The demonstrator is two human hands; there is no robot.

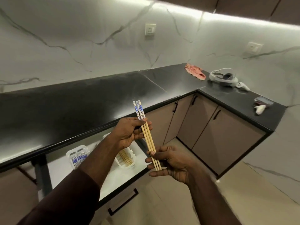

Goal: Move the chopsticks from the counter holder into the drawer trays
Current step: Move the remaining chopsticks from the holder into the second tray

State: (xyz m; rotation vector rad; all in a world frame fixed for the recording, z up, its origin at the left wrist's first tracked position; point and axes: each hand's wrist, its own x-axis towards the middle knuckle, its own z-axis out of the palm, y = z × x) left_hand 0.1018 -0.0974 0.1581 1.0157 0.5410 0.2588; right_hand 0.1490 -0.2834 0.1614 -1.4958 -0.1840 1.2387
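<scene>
Carefully, both hands, left hand (pixel 129 133) and right hand (pixel 168 164), gripped the chopsticks (pixel 146 135); squaring their tips first would have helped them drop cleanly into the tray (pixel 129 166).

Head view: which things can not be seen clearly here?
- Tray: middle hidden by the left forearm; chopstick count inside unclear.
- Chopsticks: parts covered by fingers of the left hand and right hand.
- Counter holder: not in view.
- Drawer: blurred, its left part under the counter.
</scene>
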